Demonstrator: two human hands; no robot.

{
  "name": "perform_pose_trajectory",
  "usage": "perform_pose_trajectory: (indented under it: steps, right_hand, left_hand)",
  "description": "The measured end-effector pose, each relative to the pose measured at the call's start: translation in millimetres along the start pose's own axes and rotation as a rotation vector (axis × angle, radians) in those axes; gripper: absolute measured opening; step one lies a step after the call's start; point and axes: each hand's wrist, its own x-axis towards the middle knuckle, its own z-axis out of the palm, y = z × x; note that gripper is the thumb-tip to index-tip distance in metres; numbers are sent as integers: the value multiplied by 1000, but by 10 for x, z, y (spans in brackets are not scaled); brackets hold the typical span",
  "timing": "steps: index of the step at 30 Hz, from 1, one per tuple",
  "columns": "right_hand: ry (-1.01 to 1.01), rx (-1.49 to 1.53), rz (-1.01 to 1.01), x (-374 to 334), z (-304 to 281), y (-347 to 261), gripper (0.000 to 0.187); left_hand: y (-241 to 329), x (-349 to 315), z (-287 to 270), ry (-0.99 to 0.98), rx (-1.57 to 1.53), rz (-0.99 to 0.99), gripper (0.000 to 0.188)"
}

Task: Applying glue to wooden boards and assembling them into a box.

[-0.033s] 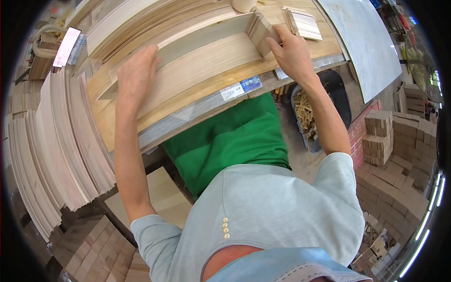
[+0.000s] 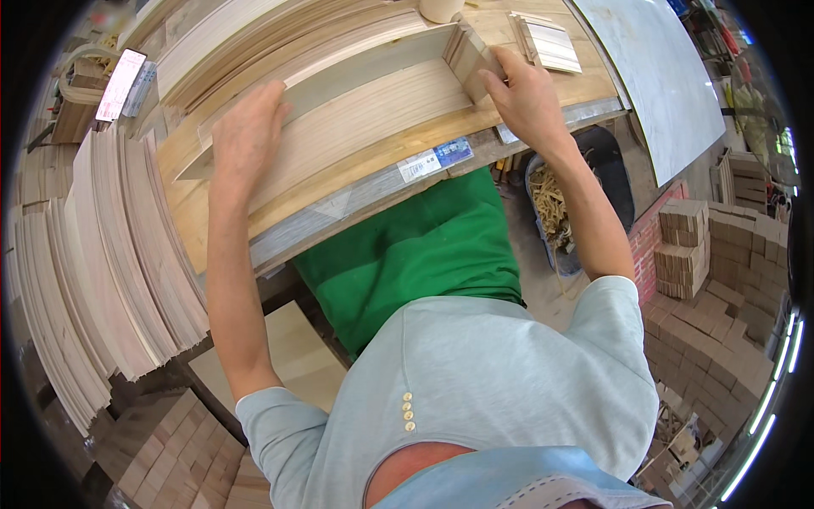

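Note:
A long thin wooden board (image 2: pixel 365 75) stands on edge on the bench, with a flat pale panel (image 2: pixel 381 102) in front of it. Short end boards (image 2: pixel 466 61) meet its right end at a corner. My left hand (image 2: pixel 248 131) is closed around the long board near its left end, its fingertips hidden behind the wood. At the other end, my right hand (image 2: pixel 527 95) grips the short end boards, thumb on the near side.
Long thin strips (image 2: pixel 229 59) lie behind the work. Small slats (image 2: pixel 549 44) rest at the back right, near a pale round container (image 2: pixel 441 8). Stacked boards (image 2: pixel 127 254) stand left. A tub of shavings (image 2: pixel 551 208) sits below the bench; block stacks (image 2: pixel 712 288) fill the right.

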Motion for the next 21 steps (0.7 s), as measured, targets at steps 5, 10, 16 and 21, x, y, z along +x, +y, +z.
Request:
perform_pose_trajectory:
  steps: [5, 10, 16, 21]
  right_hand:
    - [12, -4, -79, -37, 42, 4, 26]
    - [-55, 52, -149, 38, -52, 138, 32]
    - [403, -207, 2, 331, -417, 1151, 66]
    - [38, -224, 422, 346, -450, 1572, 86]
  left_hand:
    - [1, 8, 21, 10, 20, 21, 17]
    - [68, 5, -39, -71, 94, -38, 15]
    - [169, -28, -196, -72, 29, -31, 46]
    - [326, -146, -236, 231, -51, 48, 54]
